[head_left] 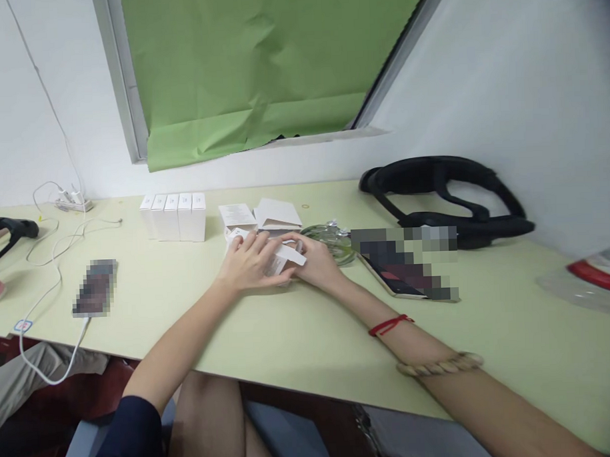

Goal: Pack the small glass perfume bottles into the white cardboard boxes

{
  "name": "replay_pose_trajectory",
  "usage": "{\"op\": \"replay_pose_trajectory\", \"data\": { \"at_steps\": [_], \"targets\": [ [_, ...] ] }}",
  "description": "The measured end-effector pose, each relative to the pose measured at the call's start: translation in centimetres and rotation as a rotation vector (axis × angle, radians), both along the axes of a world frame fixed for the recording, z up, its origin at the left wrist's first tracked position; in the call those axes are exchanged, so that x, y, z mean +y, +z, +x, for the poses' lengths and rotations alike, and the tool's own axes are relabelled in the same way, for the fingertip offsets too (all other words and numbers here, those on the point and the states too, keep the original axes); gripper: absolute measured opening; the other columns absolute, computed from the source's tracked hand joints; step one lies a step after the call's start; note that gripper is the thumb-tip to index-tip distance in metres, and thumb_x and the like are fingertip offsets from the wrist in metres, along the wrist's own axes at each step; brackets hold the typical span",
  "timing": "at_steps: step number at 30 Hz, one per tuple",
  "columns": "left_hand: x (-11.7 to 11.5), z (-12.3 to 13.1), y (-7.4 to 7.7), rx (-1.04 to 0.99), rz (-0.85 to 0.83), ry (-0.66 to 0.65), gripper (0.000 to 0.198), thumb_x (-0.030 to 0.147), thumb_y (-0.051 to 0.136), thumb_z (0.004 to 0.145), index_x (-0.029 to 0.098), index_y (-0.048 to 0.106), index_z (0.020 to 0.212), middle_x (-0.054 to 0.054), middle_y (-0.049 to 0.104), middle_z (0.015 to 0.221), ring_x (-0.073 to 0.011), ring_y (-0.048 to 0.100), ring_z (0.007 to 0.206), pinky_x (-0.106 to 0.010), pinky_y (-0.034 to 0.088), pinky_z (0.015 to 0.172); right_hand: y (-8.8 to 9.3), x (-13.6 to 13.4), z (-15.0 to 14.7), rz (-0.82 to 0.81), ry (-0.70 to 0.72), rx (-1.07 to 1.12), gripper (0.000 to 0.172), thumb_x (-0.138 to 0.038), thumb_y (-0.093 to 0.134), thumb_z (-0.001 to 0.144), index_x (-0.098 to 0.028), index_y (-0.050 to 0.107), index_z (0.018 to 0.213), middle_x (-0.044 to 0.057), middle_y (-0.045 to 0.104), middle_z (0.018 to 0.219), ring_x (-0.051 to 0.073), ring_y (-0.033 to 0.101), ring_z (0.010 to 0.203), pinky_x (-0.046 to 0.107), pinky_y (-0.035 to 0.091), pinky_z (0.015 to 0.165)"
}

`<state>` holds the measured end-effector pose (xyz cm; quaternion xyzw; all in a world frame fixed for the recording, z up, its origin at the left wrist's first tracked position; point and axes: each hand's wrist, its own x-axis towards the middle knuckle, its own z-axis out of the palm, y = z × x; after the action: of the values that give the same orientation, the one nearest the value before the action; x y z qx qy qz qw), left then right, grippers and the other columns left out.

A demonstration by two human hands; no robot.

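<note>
Both my hands meet at the middle of the pale green table (299,335) around a small white carton (286,258) with an open flap. My left hand (251,262) lies over the carton with its fingers curved on it. My right hand (313,260) grips the carton's right end, and its wrist wears a red string and a bead bracelet. Just behind the hands lie two open white cartons (262,216). A row of several closed white boxes (174,217) stands further left.
A clear plastic bag (333,241) lies right of my hands, beside a phone (401,278). A black neck-worn device (444,197) rests at the back right. Another phone (94,288) on a white cable, a power strip (72,202) and a black stand (7,232) sit left.
</note>
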<state>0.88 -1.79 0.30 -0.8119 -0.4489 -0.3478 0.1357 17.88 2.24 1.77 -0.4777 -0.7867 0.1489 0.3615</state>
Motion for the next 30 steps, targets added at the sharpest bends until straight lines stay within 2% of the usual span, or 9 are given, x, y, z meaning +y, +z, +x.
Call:
{"op": "replay_pose_trajectory", "data": {
  "at_steps": [4, 8, 10, 14, 17, 21, 23, 25, 30],
  "targets": [
    [0.7, -1.0, -0.3, -0.065, -0.043, 0.003, 0.048, 0.05, 0.043, 0.087, 0.015, 0.052, 0.119, -0.013, 0.057, 0.12, -0.0273, 0.047, 0.118, -0.041, 0.033, 0.098, 0.1, -0.2, -0.7, -0.048, -0.013, 0.037, 0.035, -0.033, 0.064, 0.056, -0.016, 0.065, 0.086, 0.001, 0.062, 0.062, 0.014, 0.048, 0.05, 0.024, 0.037, 0.049],
    [1.2, -2.2, -0.4, -0.159, -0.049, -0.057, 0.046, 0.044, 0.043, 0.085, 0.015, 0.049, 0.121, -0.014, 0.051, 0.127, -0.0266, 0.042, 0.123, -0.038, 0.036, 0.097, 0.5, -0.6, -1.7, -0.091, 0.09, 0.129, 0.036, -0.035, 0.063, 0.057, -0.016, 0.065, 0.088, 0.006, 0.068, 0.081, 0.016, 0.056, 0.062, 0.028, 0.045, 0.059],
    [1.4, -2.8, -0.4, -0.258, -0.034, -0.056, 0.045, 0.041, 0.042, 0.086, 0.014, 0.047, 0.121, -0.014, 0.052, 0.123, -0.0243, 0.046, 0.116, -0.035, 0.038, 0.095, 0.7, -0.6, -1.8, -0.111, 0.105, 0.179, 0.037, -0.036, 0.064, 0.059, -0.015, 0.064, 0.089, 0.008, 0.068, 0.085, 0.018, 0.058, 0.068, 0.029, 0.047, 0.064],
    [1.8, -3.7, -0.6, -0.436, 0.009, 0.1, 0.032, 0.033, 0.038, 0.089, 0.014, 0.05, 0.112, -0.013, 0.055, 0.111, -0.0234, 0.05, 0.104, -0.036, 0.039, 0.091, 1.3, -0.3, -1.6, -0.153, 0.1, 0.345, 0.037, -0.033, 0.06, 0.061, -0.015, 0.06, 0.092, 0.007, 0.066, 0.089, 0.018, 0.059, 0.075, 0.029, 0.047, 0.067],
    [2.3, -4.3, -0.9, -0.481, -0.079, 0.258, 0.02, 0.025, 0.04, 0.088, 0.015, 0.053, 0.099, -0.011, 0.057, 0.098, -0.0221, 0.053, 0.095, -0.034, 0.041, 0.086, 1.5, 0.1, -1.5, -0.209, 0.102, 0.447, 0.035, -0.033, 0.057, 0.06, -0.015, 0.059, 0.091, 0.007, 0.065, 0.094, 0.017, 0.059, 0.078, 0.027, 0.047, 0.068],
    [2.6, -4.7, -1.2, -0.387, -0.334, 0.345, 0.019, 0.014, 0.037, 0.088, 0.015, 0.054, 0.095, -0.01, 0.058, 0.098, -0.021, 0.054, 0.095, -0.032, 0.042, 0.083, 1.3, 0.1, -1.9, -0.278, 0.062, 0.504, 0.037, -0.038, 0.059, 0.059, -0.017, 0.056, 0.09, 0.004, 0.063, 0.084, 0.015, 0.056, 0.065, 0.024, 0.045, 0.054],
    [2.7, -4.8, -1.3, -0.277, -0.43, 0.322, 0.028, 0.007, 0.035, 0.085, 0.014, 0.054, 0.105, -0.011, 0.057, 0.108, -0.0213, 0.053, 0.102, -0.033, 0.042, 0.087, 1.1, 0.0, -2.2, -0.351, 0.009, 0.506, 0.044, -0.043, 0.057, 0.064, -0.019, 0.053, 0.102, 0.0, 0.057, 0.069, 0.01, 0.043, 0.044, 0.022, 0.034, 0.038],
    [2.7, -4.7, -1.5, -0.189, -0.456, 0.305, 0.036, 0.003, 0.036, 0.082, 0.012, 0.052, 0.113, -0.013, 0.056, 0.114, -0.0245, 0.049, 0.11, -0.037, 0.04, 0.092, 0.9, 0.0, -2.4, -0.349, -0.008, 0.528, 0.046, -0.045, 0.055, 0.066, -0.02, 0.051, 0.105, -0.001, 0.054, 0.067, 0.008, 0.034, 0.036, 0.023, 0.026, 0.031],
    [2.2, -3.9, -1.8, -0.127, -0.439, 0.189, 0.038, 0.009, 0.041, 0.083, 0.017, 0.052, 0.118, -0.008, 0.053, 0.128, -0.0226, 0.049, 0.11, -0.036, 0.039, 0.095, 0.2, 0.8, -2.4, -0.287, -0.016, 0.601, 0.047, -0.059, 0.054, 0.072, -0.022, 0.046, 0.098, 0.005, 0.059, 0.078, 0.013, 0.049, 0.045, 0.029, 0.045, 0.04]
  ]
}}
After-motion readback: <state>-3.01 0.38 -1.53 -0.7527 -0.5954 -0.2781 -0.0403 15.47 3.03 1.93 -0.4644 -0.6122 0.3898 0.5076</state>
